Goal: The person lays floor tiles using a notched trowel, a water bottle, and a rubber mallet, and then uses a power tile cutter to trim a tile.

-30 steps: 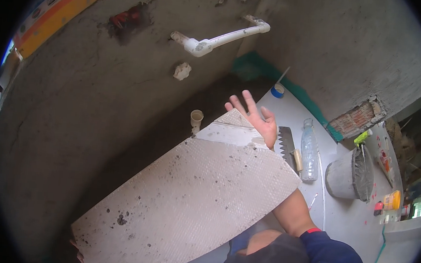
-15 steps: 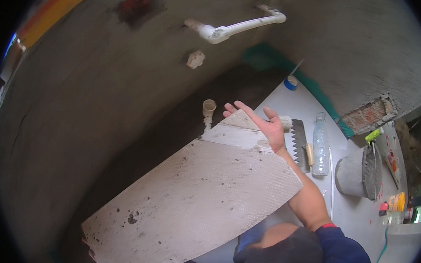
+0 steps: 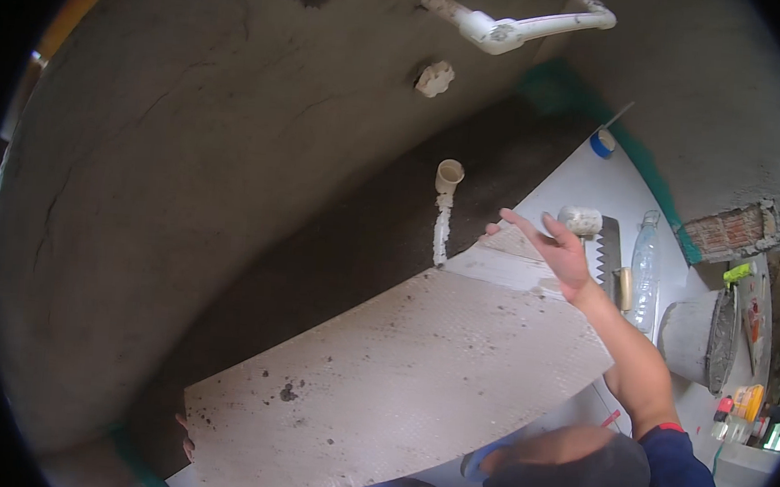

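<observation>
A large rectangular tile (image 3: 417,372) lies slantwise across the lower middle, its ribbed back toward me, with dark specks and a pale smooth band near the far right end. My right hand (image 3: 559,260) is at that end, palm on the edge, fingers stretched and spread over the far corner. At the near left end my left hand (image 3: 186,439) shows only as fingertips curled round the tile's edge; the rest is hidden behind it. Beyond my right hand are a white mallet head (image 3: 580,221) and a notched trowel (image 3: 608,254) with a wooden handle.
An upright pipe end (image 3: 450,173) stands against the dark wet wall just past the tile. White piping (image 3: 550,28) juts from the wall above. On the right are a clear bottle (image 3: 645,275), a mortar-crusted bucket (image 3: 689,341) and a blue tape roll (image 3: 603,143).
The view has shifted, so wall and tools sit further right in the picture. Both hands keep the tile, which now lies slightly flatter in its slant.
</observation>
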